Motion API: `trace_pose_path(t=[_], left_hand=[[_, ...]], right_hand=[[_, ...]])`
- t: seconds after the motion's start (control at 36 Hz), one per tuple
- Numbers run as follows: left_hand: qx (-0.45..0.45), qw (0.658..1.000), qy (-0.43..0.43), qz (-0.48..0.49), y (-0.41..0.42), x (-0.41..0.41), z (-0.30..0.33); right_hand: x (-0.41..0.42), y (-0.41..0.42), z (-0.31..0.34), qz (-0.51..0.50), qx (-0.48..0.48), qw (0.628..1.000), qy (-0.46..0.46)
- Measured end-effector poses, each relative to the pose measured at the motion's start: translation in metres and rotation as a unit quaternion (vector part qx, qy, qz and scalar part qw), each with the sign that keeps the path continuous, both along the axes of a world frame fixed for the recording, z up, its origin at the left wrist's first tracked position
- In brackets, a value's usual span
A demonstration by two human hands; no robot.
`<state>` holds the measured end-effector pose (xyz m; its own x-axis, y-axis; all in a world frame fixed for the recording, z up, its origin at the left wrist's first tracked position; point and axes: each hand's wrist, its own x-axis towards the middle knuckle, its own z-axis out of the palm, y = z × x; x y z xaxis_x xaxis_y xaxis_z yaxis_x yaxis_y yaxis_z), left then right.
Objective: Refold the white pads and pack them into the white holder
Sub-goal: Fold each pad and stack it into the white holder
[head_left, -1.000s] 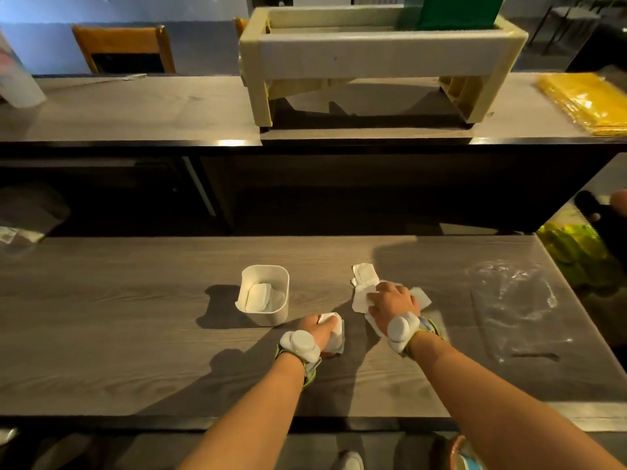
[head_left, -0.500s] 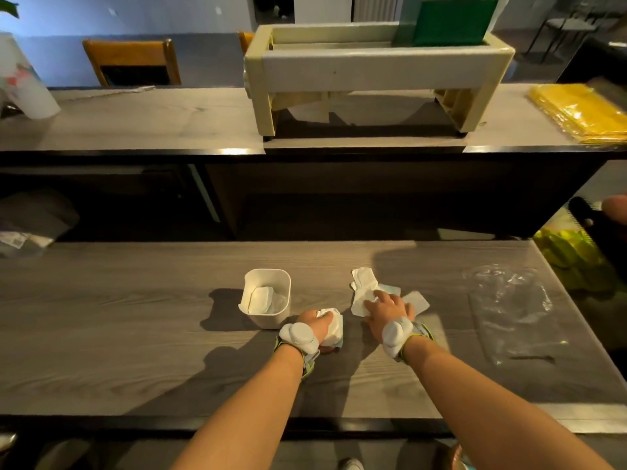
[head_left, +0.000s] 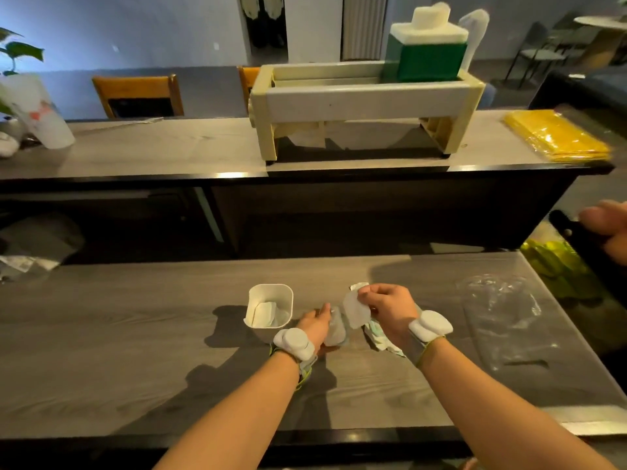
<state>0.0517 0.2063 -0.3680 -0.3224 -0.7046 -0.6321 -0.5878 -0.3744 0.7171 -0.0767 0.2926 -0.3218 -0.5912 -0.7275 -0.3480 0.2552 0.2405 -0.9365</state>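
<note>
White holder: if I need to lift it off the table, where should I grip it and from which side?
Probably pinch the far or left rim wall of the white holder from above. It stands upright and open-topped with thin walls; a folded pad lies inside, and the left hand crowds its right side.

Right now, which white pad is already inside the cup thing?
The folded pad lying in the white holder. The others are outside it: one in the right hand, one by the left hand.

I think I look into a café or canteen: two long grey benches (head_left: 135,351), wooden chairs (head_left: 135,96), and round tables (head_left: 600,22) behind.
</note>
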Motion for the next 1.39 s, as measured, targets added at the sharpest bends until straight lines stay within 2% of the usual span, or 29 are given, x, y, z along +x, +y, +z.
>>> trace_pose_path(t=[0.06,0.14,0.19,0.25,0.36,0.5,0.58,0.67,0.78,0.89,1.06,1.14,1.25,1.33,1.39], left_hand=[[0.084,0.992,0.075,0.064,-0.001,0.001,0.008],[0.186,0.961,0.178,0.104,-0.002,0.005,0.025],[0.183,0.954,0.214,0.100,-0.003,0.009,0.033],[0.134,0.961,0.231,0.076,-0.007,0.013,0.037],[-0.016,0.981,0.190,0.034,-0.025,0.029,0.043],[-0.108,0.984,0.136,0.041,-0.060,0.055,0.052],[-0.095,0.980,0.161,0.067,-0.075,0.068,0.055],[-0.078,0.981,0.163,0.065,-0.088,0.082,0.056],[-0.076,0.989,0.117,0.055,-0.104,0.101,0.051],[-0.060,0.989,0.100,0.086,-0.120,0.121,0.032],[-0.025,0.998,0.060,-0.003,-0.118,0.144,0.019],[0.015,0.998,0.066,0.020,-0.110,0.149,0.014],[0.021,0.997,0.078,0.003,-0.105,0.150,0.013],[0.016,0.996,0.084,-0.012,-0.104,0.152,0.009],[0.025,0.995,0.094,-0.012,-0.102,0.153,0.008]], right_hand=[[0.009,-0.002,0.004,0.019,-0.011,1.000,-0.021],[0.021,-0.008,0.005,0.041,0.019,0.998,0.044],[0.028,-0.014,0.005,0.045,0.039,0.993,0.103],[0.035,-0.022,0.006,0.048,0.046,0.987,0.144],[0.052,-0.044,0.012,0.048,0.074,0.981,0.171],[0.076,-0.071,0.023,0.079,0.085,0.977,0.180],[0.094,-0.086,0.028,0.088,0.083,0.979,0.164],[0.112,-0.100,0.031,0.133,0.107,0.964,0.203],[0.124,-0.113,0.027,0.168,0.206,0.924,0.276],[0.133,-0.123,0.019,0.201,0.282,0.895,0.282],[0.147,-0.141,0.017,0.210,0.335,0.854,0.338],[0.148,-0.144,0.015,0.219,0.354,0.828,0.377],[0.147,-0.137,0.012,0.293,0.356,0.783,0.418],[0.147,-0.138,0.009,0.341,0.352,0.778,0.394],[0.147,-0.142,0.007,0.341,0.340,0.797,0.365]])
